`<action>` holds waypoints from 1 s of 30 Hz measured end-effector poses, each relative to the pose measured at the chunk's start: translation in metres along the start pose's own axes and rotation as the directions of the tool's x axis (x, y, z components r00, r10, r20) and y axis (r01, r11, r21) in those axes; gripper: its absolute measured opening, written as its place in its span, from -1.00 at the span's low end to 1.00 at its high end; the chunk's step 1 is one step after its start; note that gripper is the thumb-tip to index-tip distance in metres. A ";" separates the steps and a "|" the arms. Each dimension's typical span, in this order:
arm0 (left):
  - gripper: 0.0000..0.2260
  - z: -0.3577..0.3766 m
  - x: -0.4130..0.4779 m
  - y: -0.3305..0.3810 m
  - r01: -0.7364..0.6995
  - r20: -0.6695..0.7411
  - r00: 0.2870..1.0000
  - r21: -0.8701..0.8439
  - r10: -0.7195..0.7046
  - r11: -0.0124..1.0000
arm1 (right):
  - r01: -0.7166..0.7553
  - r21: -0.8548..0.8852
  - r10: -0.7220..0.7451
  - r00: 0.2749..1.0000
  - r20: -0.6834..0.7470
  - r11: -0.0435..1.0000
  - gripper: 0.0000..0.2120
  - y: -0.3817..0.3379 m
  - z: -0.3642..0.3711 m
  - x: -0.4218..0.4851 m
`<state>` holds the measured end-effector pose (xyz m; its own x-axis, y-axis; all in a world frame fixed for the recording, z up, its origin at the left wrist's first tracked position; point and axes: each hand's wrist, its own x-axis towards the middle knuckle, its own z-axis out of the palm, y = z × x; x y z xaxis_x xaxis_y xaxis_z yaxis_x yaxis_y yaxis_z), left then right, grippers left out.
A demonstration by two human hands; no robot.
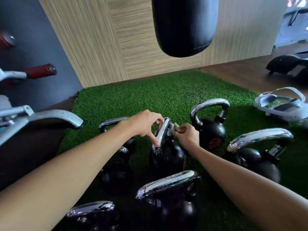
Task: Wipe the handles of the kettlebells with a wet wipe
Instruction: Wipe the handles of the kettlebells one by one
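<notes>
Several black kettlebells (210,130) w/ chrome handles stand upright, clustered on green turf (166,94). Centre kettlebell (166,159): handle (162,132) shiny, seen edge-on. Wet wipe (176,127), small white wad, touching handle's right side near top.

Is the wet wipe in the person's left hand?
No, the right hand pinches the wet wipe; the left hand grips the handle.

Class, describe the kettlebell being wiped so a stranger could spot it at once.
Below the black punching bag lies a green turf mat. The middle black kettlebell with a chrome handle is the only one touched: the left hand holds its handle, the right hand pinches a white wipe against it.
</notes>
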<state>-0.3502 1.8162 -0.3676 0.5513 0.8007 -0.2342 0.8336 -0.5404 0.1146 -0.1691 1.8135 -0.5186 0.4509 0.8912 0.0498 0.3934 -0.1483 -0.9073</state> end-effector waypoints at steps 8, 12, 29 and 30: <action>0.00 -0.002 0.002 0.005 0.048 0.023 0.999 -0.009 -0.047 0.999 | 0.098 -0.095 -0.093 0.994 0.054 0.991 -0.78 0.004 0.003 0.011; 0.07 -0.005 0.002 0.006 0.068 0.029 0.997 -0.017 -0.068 0.998 | 0.104 -0.001 -0.104 0.994 0.036 0.995 -0.85 -0.020 -0.006 0.018; -0.06 -0.003 -0.006 0.004 0.057 -0.029 0.998 -0.044 -0.059 0.997 | 0.425 -0.001 -0.419 0.894 0.162 0.905 -0.89 -0.032 -0.029 -0.031; -0.06 -0.002 -0.006 0.004 0.058 -0.033 0.998 -0.050 -0.059 0.997 | 0.465 0.010 -0.458 0.869 0.188 0.885 -0.88 -0.031 -0.031 -0.033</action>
<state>-0.3499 1.8096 -0.3636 0.5016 0.8396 -0.2086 0.8647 -0.4795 0.1494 -0.1710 1.7755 -0.4790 0.0604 0.9227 0.3807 0.5503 0.2874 -0.7839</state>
